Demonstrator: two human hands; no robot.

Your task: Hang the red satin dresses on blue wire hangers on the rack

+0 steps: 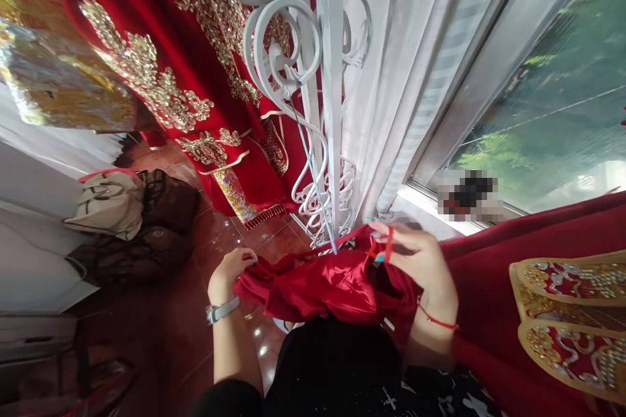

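In front of my body a shiny red satin garment point(327, 283) is stretched between my two hands. My left hand point(233, 273), with a pale watch on its wrist, is closed on the garment's left end. My right hand point(420, 254) pinches its right edge, and a thin red cord point(389, 244) loops across the fingers. A pale blue string point(313, 172) runs from the scrolled white metal rack point(332, 91) down to the satin. What fastens its lower end, if anything, I cannot make out.
Red robes with gold sequins point(147, 71) hang at the left of the rack. Bags point(112, 202) lie on the tiled floor point(205, 228). At the right stand a white curtain point(391, 78) and a window point(548, 111), with beaded red cloth point(479, 287) nearby.
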